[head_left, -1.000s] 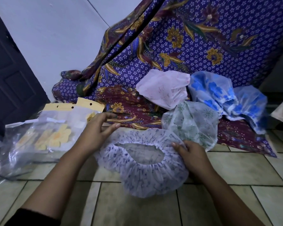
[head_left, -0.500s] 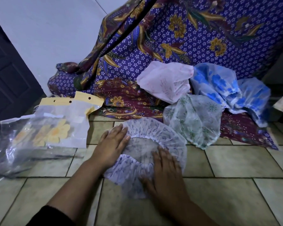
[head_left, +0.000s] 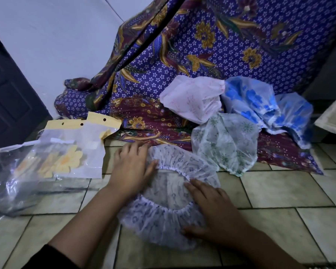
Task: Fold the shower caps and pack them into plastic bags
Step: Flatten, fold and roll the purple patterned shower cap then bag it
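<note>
A big purple batik cloth [head_left: 231, 55] with gold flowers is hanging down and spreading onto the pale tiled floor [head_left: 279, 220]; a dark door [head_left: 8, 105] is standing at the far left. On the floor at the left, clear plastic bags [head_left: 47, 171] are lying in a loose pile, with yellow header cards with punched holes and a yellow flower print; whether they are carrying any writing I cannot tell. On the cloth's lower edge, four shower caps are resting close together: a pink cap [head_left: 192, 101], two blue caps [head_left: 260, 101] and a green-patterned cap [head_left: 225, 146]. Just in front of the green one, the white shower cap [head_left: 169, 195] with a small blue print is lying on the floor, its elastic opening facing up and its longer axis running roughly from the person toward the cloth. The left hand [head_left: 132, 167] is pressing on the cap's left rim, its fingers [head_left: 136, 150] straight and pointing away. The right hand [head_left: 215, 208] is lying flat on the right side, its fingers [head_left: 198, 186] stretched toward the opening and the thumb touching the near ruffle. Neither hand is gripping anything.
</note>
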